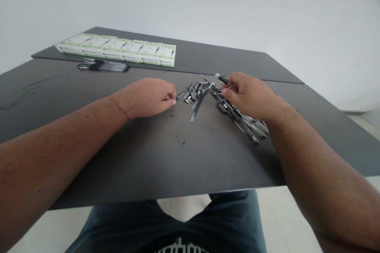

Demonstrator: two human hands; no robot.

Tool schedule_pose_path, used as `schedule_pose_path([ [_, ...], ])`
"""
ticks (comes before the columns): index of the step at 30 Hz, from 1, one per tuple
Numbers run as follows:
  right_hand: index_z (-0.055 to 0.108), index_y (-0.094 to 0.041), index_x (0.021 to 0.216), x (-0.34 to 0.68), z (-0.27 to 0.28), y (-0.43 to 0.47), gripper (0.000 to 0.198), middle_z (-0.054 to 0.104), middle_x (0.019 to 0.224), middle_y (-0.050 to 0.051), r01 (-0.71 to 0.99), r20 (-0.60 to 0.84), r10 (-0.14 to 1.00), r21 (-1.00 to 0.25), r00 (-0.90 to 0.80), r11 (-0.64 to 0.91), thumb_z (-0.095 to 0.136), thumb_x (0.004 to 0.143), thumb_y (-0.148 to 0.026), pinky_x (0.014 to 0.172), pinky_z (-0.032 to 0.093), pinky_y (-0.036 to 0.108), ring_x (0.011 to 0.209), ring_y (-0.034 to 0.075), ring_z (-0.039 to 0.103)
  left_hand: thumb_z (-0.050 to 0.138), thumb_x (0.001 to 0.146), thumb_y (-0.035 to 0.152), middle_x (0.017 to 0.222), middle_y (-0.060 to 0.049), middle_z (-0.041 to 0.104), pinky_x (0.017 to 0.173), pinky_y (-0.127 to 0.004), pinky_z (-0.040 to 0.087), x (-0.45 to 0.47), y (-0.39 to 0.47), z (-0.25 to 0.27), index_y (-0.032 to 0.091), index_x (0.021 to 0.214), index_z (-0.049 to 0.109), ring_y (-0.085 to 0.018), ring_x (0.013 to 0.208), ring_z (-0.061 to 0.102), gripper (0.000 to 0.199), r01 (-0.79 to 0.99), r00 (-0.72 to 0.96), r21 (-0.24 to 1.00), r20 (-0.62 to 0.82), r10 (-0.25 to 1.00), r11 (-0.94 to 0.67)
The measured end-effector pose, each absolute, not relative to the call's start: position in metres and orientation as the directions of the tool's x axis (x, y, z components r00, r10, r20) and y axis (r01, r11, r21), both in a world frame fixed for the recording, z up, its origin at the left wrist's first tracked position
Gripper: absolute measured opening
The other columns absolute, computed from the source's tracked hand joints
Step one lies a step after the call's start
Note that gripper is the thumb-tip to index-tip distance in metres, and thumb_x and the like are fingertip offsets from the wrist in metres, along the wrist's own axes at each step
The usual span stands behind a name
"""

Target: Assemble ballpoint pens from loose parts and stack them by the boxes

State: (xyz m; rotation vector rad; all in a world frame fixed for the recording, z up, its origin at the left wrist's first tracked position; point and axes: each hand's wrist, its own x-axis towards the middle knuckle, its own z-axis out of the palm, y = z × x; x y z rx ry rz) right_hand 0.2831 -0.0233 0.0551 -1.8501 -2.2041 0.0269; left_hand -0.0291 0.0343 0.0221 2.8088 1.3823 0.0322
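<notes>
My right hand (247, 94) is closed round a pen (223, 79), its dark grip and pale end sticking out past the fingertips toward the upper left. Beneath that hand lies a loose heap of clear and black pens (245, 120), partly hidden by the fingers and wrist. My left hand (151, 97) rests low over the table with its fingers curled together. Its fingertips are at the left edge of a small pile of pen caps (194, 91); whatever they pinch is hidden. A few thin refill-like sticks (198, 106) lie between the caps and the heap.
A row of white and green boxes (118, 49) stands at the back left of the dark table (178, 158). In front of it lies a bundle of pens (102, 65). A seam crosses the tabletop behind my hands. Dark strands lie near the middle.
</notes>
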Motion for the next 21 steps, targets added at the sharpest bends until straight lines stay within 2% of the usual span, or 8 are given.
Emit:
schedule_pose_path([
  [3,0.077,-0.024,0.102,0.288,0.055,-0.02,0.01,0.077,0.086,0.006,0.977,0.103,0.98,-0.114,-0.169,0.18,0.07,0.097,-0.03,0.07,0.042,0.038,0.071,0.024,0.064,0.05,0.097,0.051,0.11,-0.011,0.088,0.093,-0.042,0.056,-0.029,0.035,0.022,0.022,0.118,0.087,-0.032,0.102,0.081,0.051,0.789,0.613,0.023,0.016,0.79,-0.614],
  [6,0.081,-0.025,0.1,0.293,0.055,-0.018,0.009,0.077,0.085,0.005,0.973,0.001,0.975,-0.071,-0.22,0.22,0.073,0.094,-0.027,0.072,0.043,0.038,0.072,0.025,0.066,0.05,0.097,0.05,0.11,-0.011,0.089,0.092,-0.042,0.055,-0.03,0.035,0.021,0.022,0.117,0.087,-0.033,0.103,0.081,0.051,0.783,0.621,0.019,0.02,0.783,-0.621],
  [8,0.084,-0.025,0.103,0.296,0.053,-0.016,0.014,0.079,0.087,0.006,0.969,-0.01,0.97,-0.064,-0.241,0.24,0.073,0.093,-0.025,0.074,0.046,0.039,0.075,0.027,0.069,0.051,0.097,0.05,0.11,-0.011,0.089,0.091,-0.042,0.055,-0.031,0.035,0.02,0.022,0.116,0.087,-0.033,0.103,0.081,0.049,0.778,0.627,0.02,0.026,0.779,-0.627],
  [11,0.087,-0.023,0.121,0.298,0.044,-0.013,0.029,0.085,0.099,0.009,0.96,0.061,0.963,-0.078,-0.264,0.268,0.072,0.097,-0.026,0.083,0.053,0.041,0.087,0.031,0.075,0.055,0.097,0.048,0.106,-0.01,0.089,0.09,-0.041,0.055,-0.032,0.037,0.018,0.023,0.113,0.087,-0.032,0.1,0.082,0.044,0.774,0.632,0.021,0.04,0.774,-0.633],
  [14,0.086,-0.019,0.137,0.299,0.032,-0.008,0.041,0.087,0.125,0.016,0.929,0.213,0.92,-0.105,-0.328,0.355,0.068,0.101,-0.022,0.104,0.058,0.045,0.116,0.035,0.079,0.058,0.098,0.046,0.105,-0.009,0.088,0.089,-0.041,0.057,-0.033,0.039,0.015,0.023,0.112,0.087,-0.031,0.099,0.081,0.04,0.756,0.651,0.029,0.072,0.756,-0.654],
  [16,0.086,-0.018,0.141,0.298,0.026,-0.006,0.045,0.086,0.133,0.017,0.903,0.242,0.898,-0.139,-0.367,0.407,0.066,0.1,-0.018,0.115,0.057,0.046,0.128,0.036,0.077,0.058,0.1,0.046,0.111,-0.01,0.088,0.095,-0.041,0.059,-0.033,0.04,0.013,0.022,0.117,0.087,-0.032,0.105,0.081,0.041,0.722,0.68,0.052,0.132,0.721,-0.69],
  [18,0.086,-0.018,0.142,0.297,0.023,-0.004,0.046,0.086,0.136,0.017,0.892,0.256,0.892,-0.166,-0.373,0.421,0.067,0.1,-0.018,0.12,0.057,0.048,0.131,0.036,0.077,0.059,0.103,0.048,0.123,-0.012,0.088,0.11,-0.045,0.058,-0.033,0.039,0.011,0.021,0.128,0.086,-0.033,0.119,0.08,0.045,0.653,0.725,0.087,0.213,0.655,-0.752],
  [21,0.088,-0.02,0.14,0.296,0.023,-0.004,0.045,0.087,0.136,0.016,0.89,0.278,0.89,-0.183,-0.361,0.418,0.067,0.1,-0.017,0.121,0.058,0.052,0.132,0.038,0.077,0.059,0.109,0.051,0.149,-0.017,0.081,0.13,-0.052,0.05,-0.027,0.033,0.003,0.019,0.149,0.08,-0.037,0.144,0.072,0.055,0.512,0.797,0.137,0.292,0.528,-0.848],
])
